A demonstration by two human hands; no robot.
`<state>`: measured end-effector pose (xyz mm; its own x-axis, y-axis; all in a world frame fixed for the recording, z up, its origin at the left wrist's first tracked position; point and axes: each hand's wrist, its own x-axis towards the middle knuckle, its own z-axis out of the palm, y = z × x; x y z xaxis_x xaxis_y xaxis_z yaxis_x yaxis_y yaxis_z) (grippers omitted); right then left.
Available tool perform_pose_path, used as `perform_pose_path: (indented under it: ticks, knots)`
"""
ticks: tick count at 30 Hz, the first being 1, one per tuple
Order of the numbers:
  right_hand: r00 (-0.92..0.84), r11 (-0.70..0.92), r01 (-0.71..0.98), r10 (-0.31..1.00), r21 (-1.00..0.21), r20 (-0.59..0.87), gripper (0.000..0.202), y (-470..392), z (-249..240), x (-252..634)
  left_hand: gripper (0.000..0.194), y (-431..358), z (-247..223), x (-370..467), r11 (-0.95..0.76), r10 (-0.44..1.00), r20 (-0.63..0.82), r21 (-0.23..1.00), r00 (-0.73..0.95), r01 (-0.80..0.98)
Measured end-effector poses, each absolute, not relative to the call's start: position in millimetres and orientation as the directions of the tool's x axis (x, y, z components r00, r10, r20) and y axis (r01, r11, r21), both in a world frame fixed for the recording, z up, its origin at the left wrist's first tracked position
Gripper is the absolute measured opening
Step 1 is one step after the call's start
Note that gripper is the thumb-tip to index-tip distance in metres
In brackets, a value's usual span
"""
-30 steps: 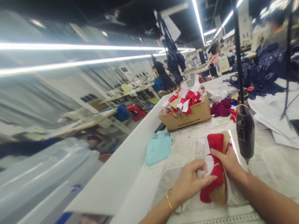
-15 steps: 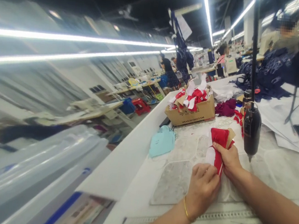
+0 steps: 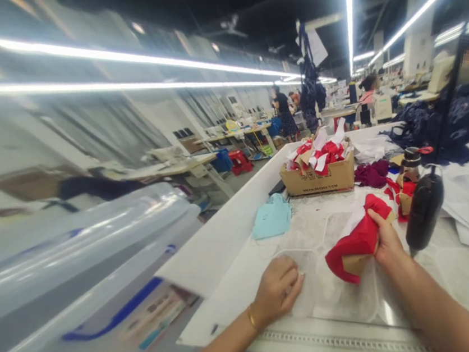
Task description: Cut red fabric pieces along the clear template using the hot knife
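My right hand [image 3: 388, 239] grips a red fabric piece [image 3: 356, 241] with tan card-like edges and a white layer along its far side. The piece is held above the table, folded over, its lower end hanging toward the left. Apart from it, my left hand [image 3: 278, 288] is closed over the tabletop, fingers curled in; what they pinch, if anything, is hidden. A stack of light-blue cut pieces [image 3: 272, 217] lies beyond my left hand. Right of the red piece hangs a black handheld tool [image 3: 425, 209], close to my right forearm.
A cardboard box [image 3: 319, 178] of red and white pieces stands at the back. Maroon cloth [image 3: 371, 173], a metal flask [image 3: 411, 159] and white sheets [image 3: 465, 191] lie to its right. A ruler strip [image 3: 346, 343] runs along the front edge; a raised white board [image 3: 227, 237] borders the left.
My left hand has let go of the red piece and moved left and down. My right hand still holds the piece, now turned with its lower end swung left. The view has shifted.
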<state>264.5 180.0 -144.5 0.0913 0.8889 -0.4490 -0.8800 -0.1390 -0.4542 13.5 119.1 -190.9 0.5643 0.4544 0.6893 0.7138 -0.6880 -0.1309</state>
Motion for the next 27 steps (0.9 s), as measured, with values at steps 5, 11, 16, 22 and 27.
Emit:
perform_pose_path:
  ticks: [5, 11, 16, 22, 27]
  knots:
    - [-0.033, -0.274, -0.822, 0.898, -0.499, -0.439, 0.018, 169, -132, 272, 0.040, 159, -182, -33, -0.454, 0.791, 0.553, 0.246, 0.261, 0.856]
    - [-0.095, -0.378, -0.774, 0.862, -0.507, -0.497, 0.016, 163, -138, 268, 0.024, 222, -147, -80, -0.070, 0.912, 0.390, 0.445, -0.123, 0.893]
    - [-0.115, -0.418, -0.762, 0.839, -0.494, -0.532, 0.019, 165, -151, 270, 0.022, 258, -134, -74, 0.074, 0.938, 0.263, 0.482, -0.226, 0.873]
    - [-0.138, -0.430, -0.747, 0.846, -0.506, -0.516, 0.026, 165, -159, 273, 0.024, 310, -130, -37, 0.140, 0.933, 0.192, 0.587, -0.304, 0.798]
    - [-0.066, -0.336, -0.751, 0.894, -0.568, -0.443, 0.044, 168, -164, 274, 0.025, 320, -124, 2, 0.098, 0.923, 0.196, 0.713, -0.331, 0.695]
